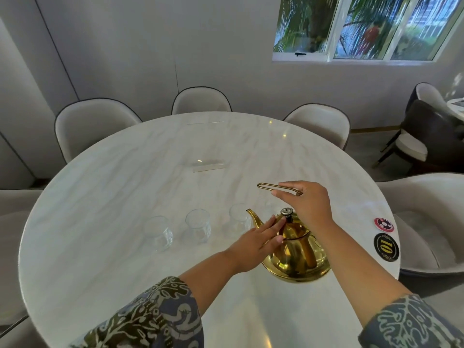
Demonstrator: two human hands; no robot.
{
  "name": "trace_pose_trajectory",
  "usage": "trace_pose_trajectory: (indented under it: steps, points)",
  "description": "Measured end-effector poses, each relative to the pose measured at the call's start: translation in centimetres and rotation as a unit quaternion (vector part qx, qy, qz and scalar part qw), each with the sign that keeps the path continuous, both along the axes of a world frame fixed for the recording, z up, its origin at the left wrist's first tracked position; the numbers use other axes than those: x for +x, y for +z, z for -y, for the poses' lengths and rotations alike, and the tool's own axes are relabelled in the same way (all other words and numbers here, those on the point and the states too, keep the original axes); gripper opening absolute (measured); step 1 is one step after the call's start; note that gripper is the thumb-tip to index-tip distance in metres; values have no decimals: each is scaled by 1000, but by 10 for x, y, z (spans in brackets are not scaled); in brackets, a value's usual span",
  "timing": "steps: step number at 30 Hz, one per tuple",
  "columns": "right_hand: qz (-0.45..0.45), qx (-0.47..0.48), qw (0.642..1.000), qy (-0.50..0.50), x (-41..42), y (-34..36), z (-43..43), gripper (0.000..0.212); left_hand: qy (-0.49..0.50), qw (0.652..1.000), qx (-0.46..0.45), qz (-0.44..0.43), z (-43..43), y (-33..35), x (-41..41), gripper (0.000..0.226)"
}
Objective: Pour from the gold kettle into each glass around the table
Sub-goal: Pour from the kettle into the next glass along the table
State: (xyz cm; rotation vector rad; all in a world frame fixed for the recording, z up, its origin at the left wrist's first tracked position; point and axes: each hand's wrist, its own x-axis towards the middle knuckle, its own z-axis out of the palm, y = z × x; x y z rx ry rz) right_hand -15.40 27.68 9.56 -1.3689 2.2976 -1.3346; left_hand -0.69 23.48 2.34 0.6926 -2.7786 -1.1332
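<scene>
On the table (100,197): three glasses (198,226), one kettle (296,249).

Legible text: "10", gold numerals on black round disc (386,246) | lies on marble table (125,197) near right edge | red round disc (383,224) beside it: marking unreadable

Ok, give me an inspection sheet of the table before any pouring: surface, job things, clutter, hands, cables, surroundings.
Surface: round marble table, looks dry.
Job's things: gold kettle near the front edge, spout pointing left; three glasses in a row left of it, a possible fourth behind the kettle, unclear.
Clutter: clear stand mid-table; two round badges at the right edge.
Hands: left hand flat against the kettle; right hand grips the handle.
Cables: nothing seen.
Surroundings: chairs around the table, window behind.
</scene>
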Motion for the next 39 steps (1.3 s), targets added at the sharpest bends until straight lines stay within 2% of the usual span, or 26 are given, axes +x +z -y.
trace_pose_trajectory:
  steps: [7,16,39]
  points:
    - [-33,46,998,-2,3,0,21,40,-2,997,80,-12,16,-8,4,53]
    - [-58,98,994,-8,8,7,39,35,-1,990,136,-30,24,-4,6,53]
    - [-86,173,981,24,5,18,67,31,30,973,217,-71,32,-8,-1,49]
